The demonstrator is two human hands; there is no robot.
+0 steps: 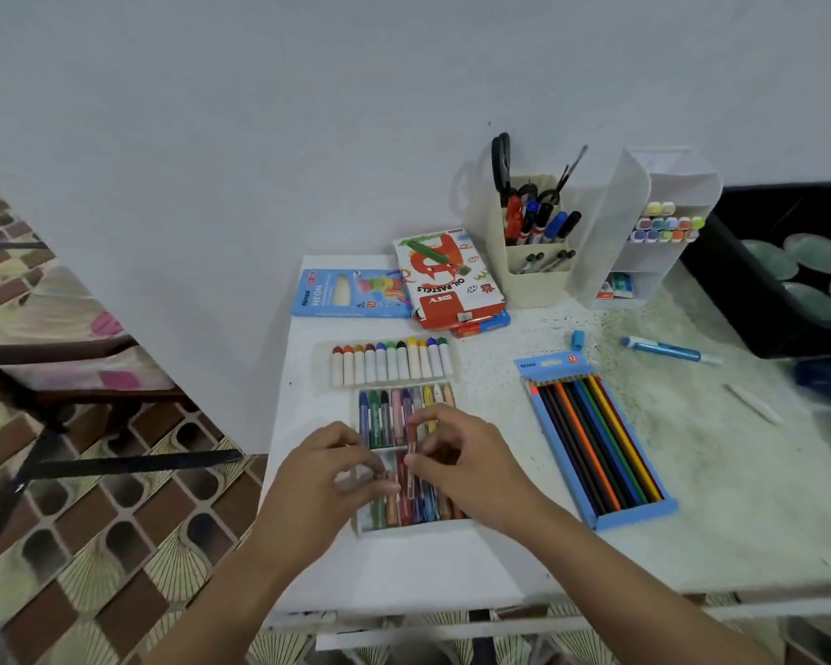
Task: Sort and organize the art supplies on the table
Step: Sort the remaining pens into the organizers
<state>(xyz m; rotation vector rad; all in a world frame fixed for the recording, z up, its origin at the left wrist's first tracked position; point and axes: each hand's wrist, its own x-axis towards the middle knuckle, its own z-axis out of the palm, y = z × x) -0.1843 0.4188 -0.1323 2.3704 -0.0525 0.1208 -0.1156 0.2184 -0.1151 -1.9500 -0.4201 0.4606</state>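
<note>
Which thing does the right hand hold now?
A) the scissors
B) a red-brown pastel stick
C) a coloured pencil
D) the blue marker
B: the right hand pinches a red-brown pastel stick over the open pastel tray.

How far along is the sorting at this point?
Done: the coloured pencils fill their box, and the white-barrelled crayons sit lined up. In hand: the right hand pinches a red pastel over the pastel tray, the left hand beside it. Left: a blue marker and a blue cap lie loose.
</note>
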